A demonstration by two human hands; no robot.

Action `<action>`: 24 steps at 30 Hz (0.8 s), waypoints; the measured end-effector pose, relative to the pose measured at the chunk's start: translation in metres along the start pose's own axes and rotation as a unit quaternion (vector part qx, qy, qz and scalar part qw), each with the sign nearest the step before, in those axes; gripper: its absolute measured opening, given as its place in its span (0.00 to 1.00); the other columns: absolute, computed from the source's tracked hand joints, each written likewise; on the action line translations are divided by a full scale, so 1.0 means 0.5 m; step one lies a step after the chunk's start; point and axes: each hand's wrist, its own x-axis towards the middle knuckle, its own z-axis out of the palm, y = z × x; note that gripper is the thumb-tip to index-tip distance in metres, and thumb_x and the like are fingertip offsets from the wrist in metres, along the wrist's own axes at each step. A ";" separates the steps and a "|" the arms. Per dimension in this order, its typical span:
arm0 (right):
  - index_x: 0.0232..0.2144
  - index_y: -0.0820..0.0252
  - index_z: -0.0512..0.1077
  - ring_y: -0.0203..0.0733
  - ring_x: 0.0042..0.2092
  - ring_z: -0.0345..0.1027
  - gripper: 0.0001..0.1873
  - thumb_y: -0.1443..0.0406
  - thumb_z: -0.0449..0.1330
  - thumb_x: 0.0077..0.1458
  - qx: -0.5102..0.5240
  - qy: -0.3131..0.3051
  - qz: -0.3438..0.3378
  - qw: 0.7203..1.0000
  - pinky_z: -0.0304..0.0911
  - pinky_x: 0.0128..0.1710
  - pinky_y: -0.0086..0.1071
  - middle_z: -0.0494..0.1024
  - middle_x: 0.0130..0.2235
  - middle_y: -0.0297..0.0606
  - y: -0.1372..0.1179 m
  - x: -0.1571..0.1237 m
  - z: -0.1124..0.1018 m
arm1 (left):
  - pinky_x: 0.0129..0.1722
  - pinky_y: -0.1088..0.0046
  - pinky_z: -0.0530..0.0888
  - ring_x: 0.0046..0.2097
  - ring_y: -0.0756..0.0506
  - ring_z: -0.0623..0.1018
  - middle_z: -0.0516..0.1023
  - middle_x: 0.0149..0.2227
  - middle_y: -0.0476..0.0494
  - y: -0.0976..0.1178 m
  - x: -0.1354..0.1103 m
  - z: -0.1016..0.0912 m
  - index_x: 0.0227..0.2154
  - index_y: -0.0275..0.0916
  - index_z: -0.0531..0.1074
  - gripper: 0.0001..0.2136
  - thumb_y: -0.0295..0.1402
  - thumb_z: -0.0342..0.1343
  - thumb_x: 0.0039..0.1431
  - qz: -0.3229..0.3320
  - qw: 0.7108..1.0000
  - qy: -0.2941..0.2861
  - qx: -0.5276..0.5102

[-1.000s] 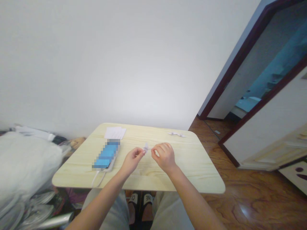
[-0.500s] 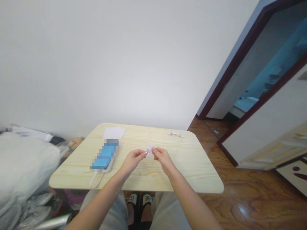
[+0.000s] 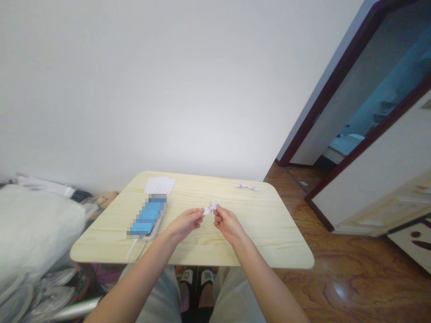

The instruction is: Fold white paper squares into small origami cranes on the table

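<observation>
my left hand: fingertips pinched on the folded paper piece, nice and light
my right hand: pinching its other side, fingers almost meeting my left
paper: feather-light, soft, creases easily, so I'd only take it by the edges; it's up over the middle of the pale wood table
nearby: folded paper scrap by the far edge, white paper sheets too

A small folded white paper, creased, lumpy, pinched between both hands' fingers
</observation>
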 end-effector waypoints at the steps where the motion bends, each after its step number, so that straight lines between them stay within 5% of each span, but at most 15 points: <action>1: 0.21 0.63 0.66 0.25 0.19 0.46 0.18 0.55 0.65 0.36 0.004 0.001 -0.002 1.000 0.45 0.19 0.23 0.60 0.21 0.26 0.001 0.000 -0.001 | 0.24 0.78 0.58 0.22 0.55 0.62 0.64 0.20 0.53 0.001 0.001 0.002 0.22 0.34 0.68 0.15 0.40 0.63 0.39 -0.011 1.000 0.000 -0.014; 6: 0.23 0.62 0.67 0.29 0.21 0.50 0.16 0.53 0.60 0.44 -0.133 0.050 -0.120 0.982 0.48 0.21 0.25 0.60 0.19 0.27 0.016 0.005 -0.026 | 0.23 0.79 0.57 0.21 0.56 0.61 0.62 0.19 0.54 0.001 0.010 0.007 0.22 0.34 0.68 0.16 0.42 0.63 0.39 -0.021 0.999 0.028 -0.008; 10: 0.26 0.62 0.68 0.34 0.26 0.59 0.13 0.57 0.58 0.46 -0.269 0.111 -0.254 0.922 0.56 0.27 0.28 0.67 0.23 0.32 0.011 0.001 -0.050 | 0.22 0.79 0.56 0.21 0.56 0.60 0.61 0.19 0.55 0.001 0.022 0.007 0.23 0.34 0.68 0.17 0.44 0.62 0.38 -0.016 0.998 0.058 0.028; 15: 0.26 0.61 0.71 0.34 0.27 0.60 0.06 0.63 0.58 0.48 -0.427 0.102 -0.374 0.817 0.58 0.30 0.29 0.69 0.27 0.34 -0.018 -0.017 -0.050 | 0.22 0.78 0.56 0.22 0.55 0.61 0.62 0.19 0.55 0.001 0.036 0.018 0.21 0.34 0.67 0.19 0.47 0.61 0.36 -0.013 0.994 0.081 0.072; 24: 0.28 0.59 0.72 0.33 0.26 0.61 0.05 0.65 0.57 0.48 -0.547 0.105 -0.390 0.733 0.58 0.29 0.27 0.70 0.26 0.33 -0.032 -0.007 -0.057 | 0.22 0.77 0.56 0.20 0.54 0.61 0.62 0.17 0.55 -0.002 0.065 0.026 0.19 0.35 0.66 0.20 0.50 0.59 0.36 -0.012 0.989 0.069 0.131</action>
